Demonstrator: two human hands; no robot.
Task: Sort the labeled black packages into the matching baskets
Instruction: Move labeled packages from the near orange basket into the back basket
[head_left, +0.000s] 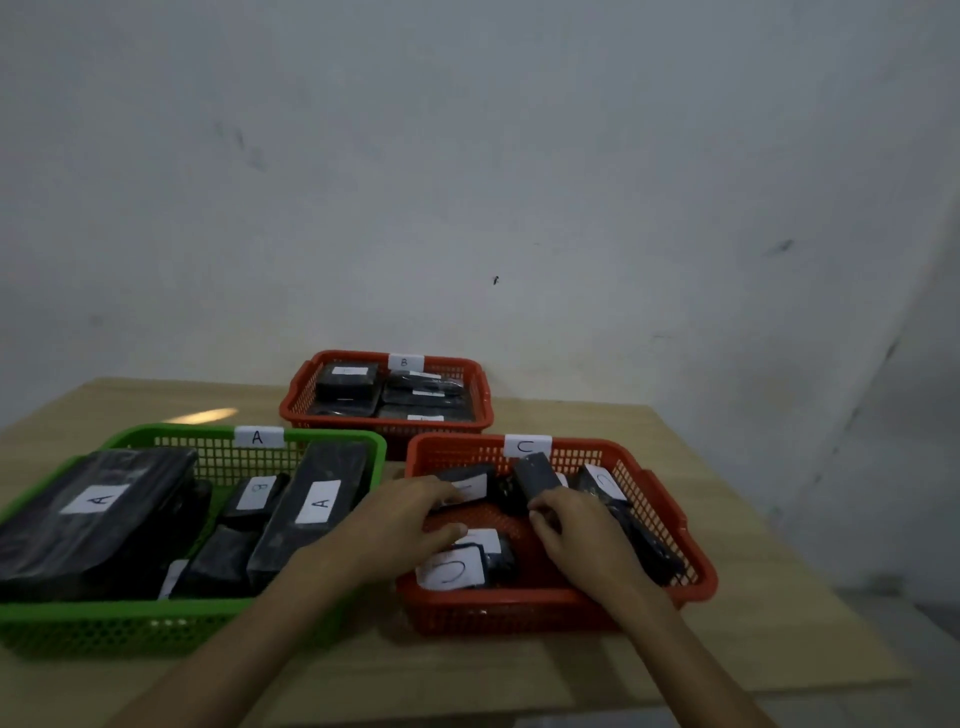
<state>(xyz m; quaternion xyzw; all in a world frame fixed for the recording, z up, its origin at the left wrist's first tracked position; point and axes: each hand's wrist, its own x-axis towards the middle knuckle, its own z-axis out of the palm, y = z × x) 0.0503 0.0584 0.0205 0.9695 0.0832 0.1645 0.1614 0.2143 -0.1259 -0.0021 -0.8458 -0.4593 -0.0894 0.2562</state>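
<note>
Both hands work inside the red C basket (670, 499): the right hand (576, 540) pinches an upright black package (537, 475), while the left hand (400, 525) seems to rest, fingers loose, on another. A small package (258, 493) in the green A basket (332, 441) may read B; overlooked, it stays missorted.

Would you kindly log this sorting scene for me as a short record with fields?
surface: wooden table against a grey wall
basket A: green basket, near left, holding black packages, two labeled A
basket B: far red basket, holding black packages
basket C: near red basket, holding black packages, one labeled C
left hand: reaching into basket C, fingers resting on a labeled package
right hand: in basket C, gripping an upright black package
</note>
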